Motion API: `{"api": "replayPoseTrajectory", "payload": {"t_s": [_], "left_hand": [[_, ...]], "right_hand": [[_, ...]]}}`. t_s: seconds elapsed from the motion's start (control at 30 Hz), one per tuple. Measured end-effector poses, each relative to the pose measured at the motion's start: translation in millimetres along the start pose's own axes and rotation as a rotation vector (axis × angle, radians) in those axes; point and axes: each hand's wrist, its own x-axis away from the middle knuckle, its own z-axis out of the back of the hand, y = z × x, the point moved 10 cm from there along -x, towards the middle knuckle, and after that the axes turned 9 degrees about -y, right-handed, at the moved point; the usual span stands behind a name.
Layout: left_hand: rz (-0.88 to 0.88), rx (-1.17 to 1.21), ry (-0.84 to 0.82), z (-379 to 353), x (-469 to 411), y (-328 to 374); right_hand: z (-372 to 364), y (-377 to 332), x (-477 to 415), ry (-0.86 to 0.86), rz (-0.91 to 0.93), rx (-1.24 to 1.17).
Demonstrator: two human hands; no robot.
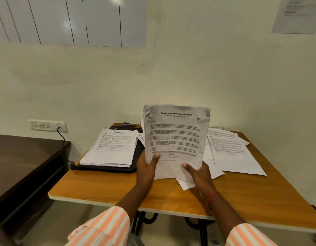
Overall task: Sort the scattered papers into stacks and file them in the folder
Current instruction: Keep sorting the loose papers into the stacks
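Papers (175,134) stand upright over the table (100,189), left grip (146,168) and right grip (198,174) grasping their bottom corners.

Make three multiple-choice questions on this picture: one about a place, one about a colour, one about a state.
1. Where does the neat paper stack lie? A on the black folder; B on the floor; C on a chair.
2. Which colours stripe the sleeves? A blue and white; B orange and white; C green and black.
3. How is the held paper bundle? A flat on the table; B rolled in one hand; C upright in both hands.
Answers: 1 A, the folder's edge shows beneath the stack. 2 B, both cuffs show those stripes. 3 C, the left hand and right hand grip its lower edge.
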Motion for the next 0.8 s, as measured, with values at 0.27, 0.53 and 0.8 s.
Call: {"api": "replayPoseTrajectory", "payload": {"t_s": [0.27, 0.53, 0.8], "left_hand": [[0.024, -0.116, -0.043, 1, 2, -19], [0.049, -0.136, -0.071, 3, -2, -31], [-0.071, -0.101, -0.111, -9, -20, 30]], "right_hand": [[-1, 21, -4, -0.051, -0.035, 0.033], [20, -91, -40, 0.018, 0.228, 0.022], [28, -163, -56, 0.095, 0.379, 0.144]]}}
